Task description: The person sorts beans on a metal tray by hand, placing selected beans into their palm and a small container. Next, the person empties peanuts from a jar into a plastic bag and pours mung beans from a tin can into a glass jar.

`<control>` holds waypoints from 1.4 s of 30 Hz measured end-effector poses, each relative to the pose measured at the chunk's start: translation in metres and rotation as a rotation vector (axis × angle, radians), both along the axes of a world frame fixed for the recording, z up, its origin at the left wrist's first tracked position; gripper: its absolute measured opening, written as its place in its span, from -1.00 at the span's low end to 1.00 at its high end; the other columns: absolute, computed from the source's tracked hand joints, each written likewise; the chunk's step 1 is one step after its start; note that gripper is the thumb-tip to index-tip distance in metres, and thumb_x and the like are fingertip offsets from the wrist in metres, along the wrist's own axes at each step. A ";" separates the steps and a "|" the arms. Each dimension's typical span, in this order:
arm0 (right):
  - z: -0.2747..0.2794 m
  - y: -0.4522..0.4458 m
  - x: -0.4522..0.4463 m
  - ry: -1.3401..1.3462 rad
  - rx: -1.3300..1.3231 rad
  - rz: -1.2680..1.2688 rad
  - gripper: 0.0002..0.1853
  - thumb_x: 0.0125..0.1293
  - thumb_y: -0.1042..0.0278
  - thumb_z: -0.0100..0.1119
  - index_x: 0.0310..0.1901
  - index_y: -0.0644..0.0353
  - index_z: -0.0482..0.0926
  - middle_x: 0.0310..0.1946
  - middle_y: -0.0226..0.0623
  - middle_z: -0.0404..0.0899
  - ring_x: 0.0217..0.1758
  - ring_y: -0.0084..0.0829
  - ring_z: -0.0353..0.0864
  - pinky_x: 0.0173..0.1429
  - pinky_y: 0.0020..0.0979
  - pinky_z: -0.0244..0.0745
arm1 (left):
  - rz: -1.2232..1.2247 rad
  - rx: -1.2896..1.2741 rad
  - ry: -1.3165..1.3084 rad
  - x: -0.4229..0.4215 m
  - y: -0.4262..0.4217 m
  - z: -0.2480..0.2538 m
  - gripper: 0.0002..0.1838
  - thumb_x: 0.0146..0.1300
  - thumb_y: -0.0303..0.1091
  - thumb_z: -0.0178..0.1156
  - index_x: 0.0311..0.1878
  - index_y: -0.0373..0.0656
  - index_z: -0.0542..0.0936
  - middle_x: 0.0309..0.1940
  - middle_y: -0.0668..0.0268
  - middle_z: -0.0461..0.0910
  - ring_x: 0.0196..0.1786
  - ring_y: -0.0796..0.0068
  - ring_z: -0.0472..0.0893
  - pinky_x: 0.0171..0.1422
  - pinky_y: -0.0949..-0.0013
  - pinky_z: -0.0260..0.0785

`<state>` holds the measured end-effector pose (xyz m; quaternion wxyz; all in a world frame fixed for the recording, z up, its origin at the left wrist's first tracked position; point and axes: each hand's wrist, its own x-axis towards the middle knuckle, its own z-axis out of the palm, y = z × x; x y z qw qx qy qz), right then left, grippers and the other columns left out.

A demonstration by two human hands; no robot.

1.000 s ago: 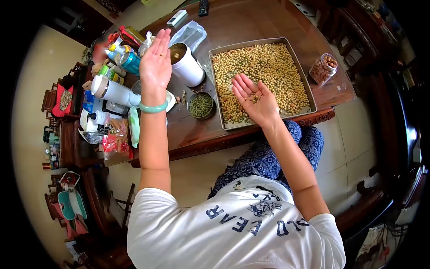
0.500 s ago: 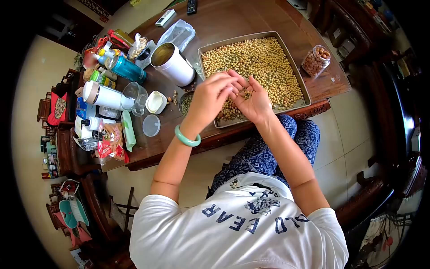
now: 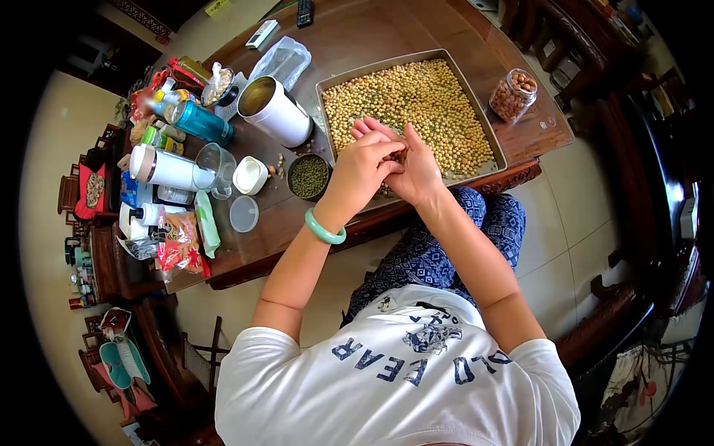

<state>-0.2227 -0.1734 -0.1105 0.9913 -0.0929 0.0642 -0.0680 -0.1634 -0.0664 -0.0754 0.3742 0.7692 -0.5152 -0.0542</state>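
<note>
Two hands are held together above the near-left part of a wide rectangular tray [image 3: 485, 123], which is covered with a layer of yellow beans [image 3: 416, 89] dotted with green. The right hand [image 3: 416, 172] is turned palm up and slightly cupped, its fingers left extended and not clenched. The left hand [image 3: 362, 169], with a pale green bangle [image 3: 321, 231] worn at the wrist, is placed over that palm, its thumb and fingertips drawn together there. Whether anything is pinched between them cannot be told, as the spot is partly covered by the fingers; what is carried in the right palm is likewise mostly hidden.

Just left of the tray, near the left hand, a small dark bowl [image 3: 311, 198] is filled with green beans [image 3: 308, 175]. Loose beans [image 3: 273, 170] are scattered beside it on the wooden table [image 3: 387, 30]. Beyond the bowl, a white canister [image 3: 286, 119] is seen with its mouth uncovered, and a clear plastic bag [image 3: 282, 63] is laid behind it. Farther left, a white dish [image 3: 251, 175], a round clear lid [image 3: 244, 214] and a clear cup [image 3: 216, 165] are grouped. On the tray's right, a jar [image 3: 513, 97] of reddish-brown nuts is placed near the table's edge.
</note>
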 end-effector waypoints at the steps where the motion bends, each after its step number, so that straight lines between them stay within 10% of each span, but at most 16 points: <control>1: 0.001 0.000 0.000 0.000 0.000 0.000 -0.24 0.57 -0.14 -0.70 0.41 0.43 0.15 0.41 0.08 0.23 0.50 -0.11 0.20 0.59 -0.17 0.08 | 0.000 0.000 0.000 0.000 -0.001 0.000 -0.68 0.04 -0.50 0.35 -0.07 -0.21 0.68 -0.22 0.17 0.61 -0.19 0.12 0.62 -0.08 0.21 0.48; 22: 0.002 0.000 0.003 0.062 0.046 -0.029 -0.22 0.58 -0.12 -0.72 0.35 0.49 0.23 0.30 0.09 0.36 0.40 -0.10 0.33 0.54 -0.16 0.19 | 0.029 -0.025 -0.075 0.007 -0.008 -0.007 -0.86 0.10 -0.50 0.31 -0.23 -0.23 0.71 -0.35 0.18 0.69 -0.36 0.23 0.67 -0.20 0.31 0.50; 26: 0.000 -0.001 0.001 0.066 0.046 -0.013 -0.23 0.58 -0.12 -0.68 0.32 0.48 0.29 0.27 0.07 0.41 0.36 -0.13 0.38 0.52 -0.19 0.23 | 0.099 -0.044 0.238 0.016 0.001 -0.007 -0.85 0.18 -0.54 0.32 -0.17 -0.31 0.71 -0.32 0.22 0.73 -0.36 0.47 0.65 -0.18 0.43 0.49; 33: 0.001 0.000 0.001 0.054 0.206 -0.031 -0.31 0.61 -0.02 -0.50 0.36 0.56 0.18 0.42 0.14 0.17 0.54 -0.04 0.11 0.60 -0.12 0.08 | 0.058 -0.561 1.605 0.047 0.061 -0.013 -0.78 0.34 -0.48 0.23 -0.01 -0.39 0.60 -0.17 0.22 0.61 -0.21 0.57 0.58 -0.05 0.59 0.53; 42: -0.001 -0.001 0.000 0.040 0.174 -0.024 -0.33 0.61 -0.01 -0.51 0.36 0.53 0.19 0.42 0.14 0.18 0.53 -0.03 0.14 0.58 -0.12 0.14 | 0.080 -0.795 1.888 0.068 0.121 -0.024 -0.86 0.40 -0.56 0.09 -0.04 -0.41 0.49 -0.14 0.15 0.46 -0.11 0.40 0.51 0.08 0.46 0.54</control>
